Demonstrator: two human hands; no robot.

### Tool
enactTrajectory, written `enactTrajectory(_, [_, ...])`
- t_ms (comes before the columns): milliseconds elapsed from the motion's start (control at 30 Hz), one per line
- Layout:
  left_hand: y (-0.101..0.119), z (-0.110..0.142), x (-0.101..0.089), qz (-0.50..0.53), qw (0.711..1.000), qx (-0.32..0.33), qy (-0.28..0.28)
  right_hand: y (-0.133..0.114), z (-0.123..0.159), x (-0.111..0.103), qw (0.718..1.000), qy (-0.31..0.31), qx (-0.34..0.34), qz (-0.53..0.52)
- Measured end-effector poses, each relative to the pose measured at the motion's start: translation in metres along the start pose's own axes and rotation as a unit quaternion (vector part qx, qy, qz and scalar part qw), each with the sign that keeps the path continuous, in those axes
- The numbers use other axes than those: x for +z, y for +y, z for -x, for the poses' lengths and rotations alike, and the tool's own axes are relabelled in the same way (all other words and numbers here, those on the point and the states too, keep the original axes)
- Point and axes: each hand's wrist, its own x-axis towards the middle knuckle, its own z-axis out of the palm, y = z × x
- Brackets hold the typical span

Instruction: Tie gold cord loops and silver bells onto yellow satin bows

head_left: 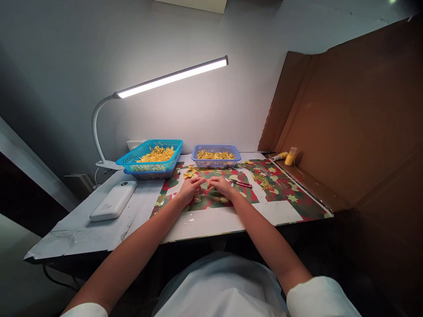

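My left hand (191, 190) and my right hand (220, 186) are close together over the patterned table cover (208, 203). The fingers of both are closed in a pinch, and what lies between them is too small to make out. Just beyond my left hand lie yellow ribbon bows (190, 172) with thin strands. A pink and black craft knife (241, 183) rests right of my right hand. Farther right is a loose bunch of gold-coloured cords (262, 181).
A turquoise basket (132, 163) of yellow ribbon pieces stands back left, stacked on another. A purple basket (216, 163) holds golden pieces. A white power bank (114, 201), a lit lamp (175, 78), small yellow bottles (291, 156) and a cardboard panel (346, 114) surround the work area.
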Motion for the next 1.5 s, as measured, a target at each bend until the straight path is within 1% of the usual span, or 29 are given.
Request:
enactTrajectory(200, [0.006, 0.001, -0.007, 0.013, 1.0, -0.003, 0.021, -0.002, 0.002, -0.001, 1.0, -0.015, -0.004, 0.002])
enactTrajectory(400, [0.008, 0.001, -0.005, 0.024, 1.0, -0.007, 0.012, -0.001, 0.002, -0.005, 1.0, 0.008, 0.002, -0.01])
enactTrajectory(733, [0.004, 0.0, -0.002, 0.012, 1.0, -0.011, -0.005, 0.009, -0.008, 0.007, 0.999, 0.016, -0.031, -0.018])
enactTrajectory(900, [0.002, -0.001, -0.001, -0.008, 1.0, -0.012, 0.004, 0.01, -0.008, 0.002, 0.999, 0.02, -0.047, -0.01])
enactTrajectory(1133, [0.0, -0.001, 0.001, -0.036, 0.999, -0.016, 0.016, 0.01, -0.007, -0.002, 0.999, 0.012, -0.044, 0.011])
enactTrajectory(1333, [-0.002, -0.003, 0.003, -0.053, 0.998, -0.013, 0.027, 0.004, -0.003, -0.003, 0.998, 0.005, -0.052, 0.045])
enactTrajectory(1500, [0.002, 0.0, -0.001, -0.072, 0.997, 0.001, 0.028, -0.002, 0.002, -0.009, 0.996, -0.001, -0.057, 0.073])
